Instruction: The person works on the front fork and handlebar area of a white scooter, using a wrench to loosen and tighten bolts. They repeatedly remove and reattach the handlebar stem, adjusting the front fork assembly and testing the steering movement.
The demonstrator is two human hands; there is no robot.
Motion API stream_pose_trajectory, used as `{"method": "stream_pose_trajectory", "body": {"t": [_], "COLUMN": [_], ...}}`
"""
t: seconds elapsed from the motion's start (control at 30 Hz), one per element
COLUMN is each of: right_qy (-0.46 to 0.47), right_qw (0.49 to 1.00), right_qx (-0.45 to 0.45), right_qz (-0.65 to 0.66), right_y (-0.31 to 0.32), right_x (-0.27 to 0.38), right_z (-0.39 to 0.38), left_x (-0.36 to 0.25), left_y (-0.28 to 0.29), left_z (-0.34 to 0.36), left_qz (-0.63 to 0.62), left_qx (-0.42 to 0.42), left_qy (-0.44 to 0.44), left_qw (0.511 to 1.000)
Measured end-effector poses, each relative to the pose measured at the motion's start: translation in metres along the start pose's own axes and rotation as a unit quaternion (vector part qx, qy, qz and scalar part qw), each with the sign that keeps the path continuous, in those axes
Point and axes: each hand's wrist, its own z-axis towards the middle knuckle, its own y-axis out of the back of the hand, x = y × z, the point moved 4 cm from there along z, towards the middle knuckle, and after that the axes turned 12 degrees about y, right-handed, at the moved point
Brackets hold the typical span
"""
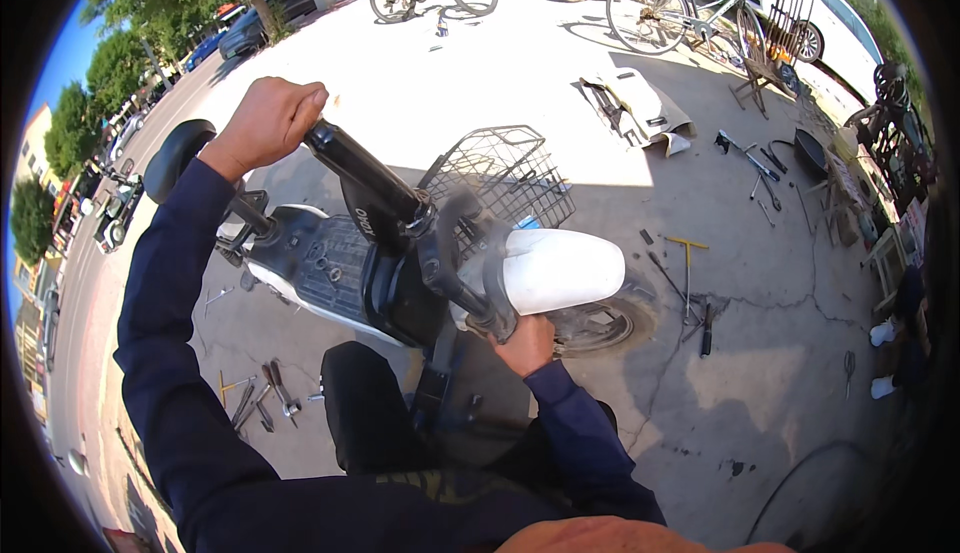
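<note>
A small electric scooter with a black footboard (pixel 325 263) leans in front of me, its front end toward my right. My left hand (pixel 265 123) is closed at the upper end of the black steering stem (pixel 365 173); what lies under the fingers is partly hidden. Low down, my right hand (pixel 527 345) grips the front fork (pixel 460 293), just below the white front fender (pixel 560 271). The front wheel (pixel 610 326) shows beneath that fender. Behind the fork is a black wire basket (pixel 500 168). My bent knee (pixel 365 403) is close to the footboard.
Wrenches and pliers (pixel 280 393) lie on the ground at left. A yellow-handled T-wrench (pixel 688 268) and other tools lie right of the wheel. White body panels (pixel 635 108) rest farther back. Bicycles (pixel 650 13) stand behind, and a person's feet (pixel 882 363) show at the right edge.
</note>
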Motion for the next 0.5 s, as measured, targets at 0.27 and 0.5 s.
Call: {"method": "stream_pose_trajectory", "body": {"t": [0.27, 0.5], "right_qy": [-0.002, 0.019], "right_qw": [1.0, 0.999], "right_qx": [-0.002, -0.023], "right_qz": [-0.005, -0.012], "right_y": [0.003, 0.002], "right_x": [0.003, 0.0], "right_z": [-0.001, -0.003], "left_x": [0.022, 0.004], "left_y": [-0.018, -0.007], "left_z": [0.016, 0.003], "left_qz": [0.152, 0.01], "left_qx": [0.098, -0.02], "left_qy": [0.089, -0.013], "left_qw": [0.98, 1.0]}}
